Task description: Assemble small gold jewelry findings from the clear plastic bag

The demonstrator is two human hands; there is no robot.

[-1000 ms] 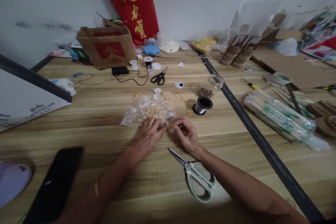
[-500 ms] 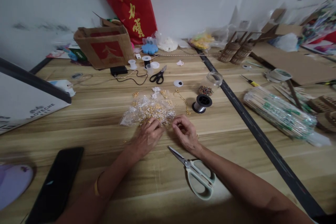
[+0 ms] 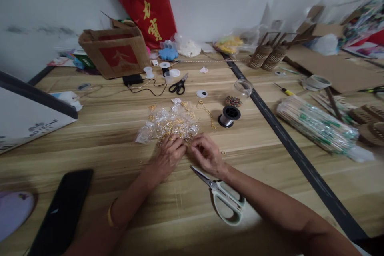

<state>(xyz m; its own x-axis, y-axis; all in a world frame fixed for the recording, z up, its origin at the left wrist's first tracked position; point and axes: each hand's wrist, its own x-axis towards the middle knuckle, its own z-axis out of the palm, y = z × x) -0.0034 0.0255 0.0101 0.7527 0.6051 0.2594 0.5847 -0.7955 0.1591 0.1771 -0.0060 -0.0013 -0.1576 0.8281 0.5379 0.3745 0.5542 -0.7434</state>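
Presently, the trinket pile (image 3: 177, 123) lies just far of your left hand (image 3: 170, 155), the nearer; your right hand (image 3: 207, 154) is curled; neither grip's opening nor hold is discernible.

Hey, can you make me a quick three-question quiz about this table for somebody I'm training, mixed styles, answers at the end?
1. Multiple choice. Which of these is closest to the clear jar?
A) phone
B) black spool
C) paper bag

2. True or false? The pale-handled scissors lie on the table, and neither hand is holding them.

3. Fill in the missing word, near or far: The left hand has its fingers at the ____ edge of the pile of gold and silver pieces, as the wearer sees it.

Key: 1. B. 2. True. 3. Near.
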